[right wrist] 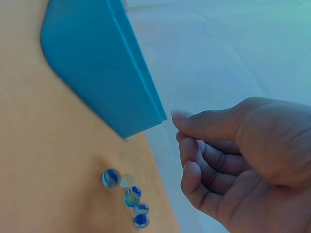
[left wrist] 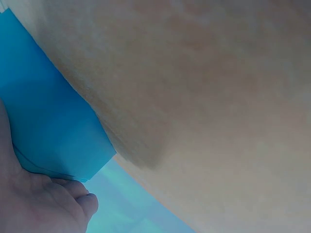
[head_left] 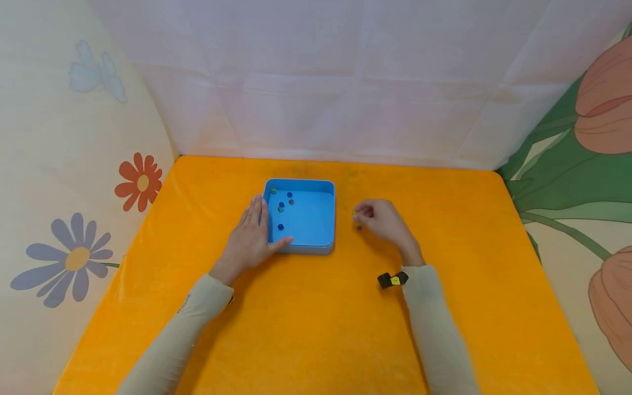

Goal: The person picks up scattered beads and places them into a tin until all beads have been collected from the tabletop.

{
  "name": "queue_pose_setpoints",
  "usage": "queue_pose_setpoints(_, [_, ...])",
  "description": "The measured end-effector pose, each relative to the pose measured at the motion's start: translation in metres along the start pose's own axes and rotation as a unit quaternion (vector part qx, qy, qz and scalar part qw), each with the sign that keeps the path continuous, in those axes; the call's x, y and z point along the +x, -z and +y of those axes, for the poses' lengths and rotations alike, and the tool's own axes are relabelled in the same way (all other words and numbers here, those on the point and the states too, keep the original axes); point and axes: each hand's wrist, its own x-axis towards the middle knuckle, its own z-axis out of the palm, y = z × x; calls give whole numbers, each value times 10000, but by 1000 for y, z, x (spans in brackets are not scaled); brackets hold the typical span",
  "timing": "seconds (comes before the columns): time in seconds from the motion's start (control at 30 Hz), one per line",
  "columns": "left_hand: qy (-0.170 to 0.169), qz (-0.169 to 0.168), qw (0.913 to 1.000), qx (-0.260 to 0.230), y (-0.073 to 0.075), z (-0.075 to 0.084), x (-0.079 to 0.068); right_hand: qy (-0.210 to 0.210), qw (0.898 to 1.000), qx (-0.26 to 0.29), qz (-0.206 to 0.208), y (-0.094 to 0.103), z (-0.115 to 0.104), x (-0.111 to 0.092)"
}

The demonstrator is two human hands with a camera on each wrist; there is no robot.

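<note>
A square blue tray (head_left: 301,249) stands on the orange cloth. Inside it lie several marbles, among them a dark blue marble (head_left: 281,226). My left hand (head_left: 249,236) rests against the tray's left side with straight fingers, its thumb along the near rim. To the right of the tray, my right hand (head_left: 382,219) hovers close over the cloth, thumb and index fingertips together. I cannot tell whether a marble is hidden between them. A blue marble (head_left: 359,227) sits just below those fingertips. The right wrist view shows several loose marbles (right wrist: 111,178) clustered between hand and tray.
Orange cloth (head_left: 306,329) covers the table. A white fabric sheet (head_left: 306,109) hangs along its back edge, with flower-printed panels (head_left: 74,164) at both sides. A black strap with a yellow patch (head_left: 392,280) sits at my right cuff.
</note>
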Motion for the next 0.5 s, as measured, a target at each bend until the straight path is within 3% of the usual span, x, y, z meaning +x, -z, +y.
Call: queue_pose_setpoints(0.5, [-22, 46, 10000, -22, -2, 0, 0, 192, 9996, 189, -45, -4, -34, 20])
